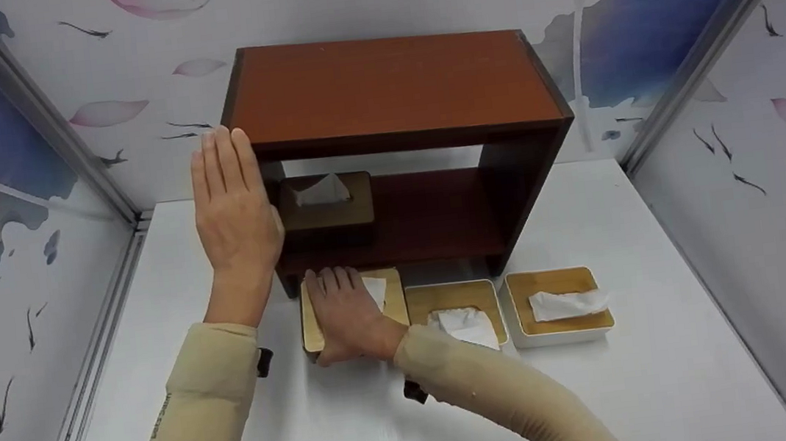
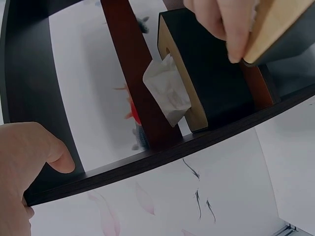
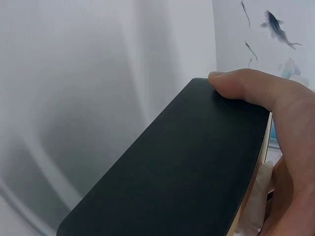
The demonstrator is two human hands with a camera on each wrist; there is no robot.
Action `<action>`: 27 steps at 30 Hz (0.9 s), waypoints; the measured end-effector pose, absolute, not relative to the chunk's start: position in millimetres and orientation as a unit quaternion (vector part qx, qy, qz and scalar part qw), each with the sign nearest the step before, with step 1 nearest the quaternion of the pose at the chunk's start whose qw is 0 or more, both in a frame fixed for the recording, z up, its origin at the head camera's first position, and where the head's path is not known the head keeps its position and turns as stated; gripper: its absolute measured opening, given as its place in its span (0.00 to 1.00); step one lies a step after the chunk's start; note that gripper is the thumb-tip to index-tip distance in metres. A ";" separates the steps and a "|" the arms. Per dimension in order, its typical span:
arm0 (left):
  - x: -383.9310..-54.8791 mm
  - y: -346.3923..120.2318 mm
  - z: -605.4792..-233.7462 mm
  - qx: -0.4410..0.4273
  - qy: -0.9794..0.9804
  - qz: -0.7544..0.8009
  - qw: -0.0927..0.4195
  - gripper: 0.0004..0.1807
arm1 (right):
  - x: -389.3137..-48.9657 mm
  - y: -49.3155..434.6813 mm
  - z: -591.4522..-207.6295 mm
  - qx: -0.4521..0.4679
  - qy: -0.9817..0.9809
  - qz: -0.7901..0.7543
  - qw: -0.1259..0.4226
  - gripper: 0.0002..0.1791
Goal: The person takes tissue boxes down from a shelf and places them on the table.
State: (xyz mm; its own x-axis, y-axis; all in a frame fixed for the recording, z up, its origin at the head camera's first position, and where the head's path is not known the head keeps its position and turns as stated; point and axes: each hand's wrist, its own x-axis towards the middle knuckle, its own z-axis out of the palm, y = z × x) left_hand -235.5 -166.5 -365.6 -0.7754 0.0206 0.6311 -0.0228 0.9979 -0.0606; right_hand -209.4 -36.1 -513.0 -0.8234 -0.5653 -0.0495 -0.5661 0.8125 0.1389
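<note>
My left hand point(image 1: 236, 209) holds the left side panel of a reddish-brown shelf point(image 1: 393, 87), its fingers straight along the outside. In the left wrist view the thumb point(image 2: 61, 158) lies on the inner side, past the dark front edge. My right hand point(image 1: 348, 311) grips a tissue box point(image 1: 393, 302) with a wooden top and dark sides, in front of the shelf's lower left. Its thumb point(image 3: 236, 83) presses the dark long side; the other fingers reach over the top, partly covering the white tissue. Another dark tissue box point(image 1: 329, 213) stands inside the shelf at the left.
Two white tissue boxes with wooden tops stand right of my right hand: a nearer one point(image 1: 417, 303) and one farther right point(image 1: 566, 278). The white table point(image 1: 676, 366) is bounded by printed panels at the left, back and right. My right forearm crosses before the nearer box.
</note>
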 end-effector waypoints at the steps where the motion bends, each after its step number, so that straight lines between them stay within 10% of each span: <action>1: -235.5 -166.4 -365.6 0.001 -0.942 0.032 0.335 0.37 | -209.2 -38.2 -515.8 -0.298 0.952 0.073 0.001 0.77; 27: -236.5 -166.1 -365.6 0.009 -0.945 0.040 0.323 0.39 | -210.3 -49.9 -575.4 -0.289 0.955 0.052 0.033 0.67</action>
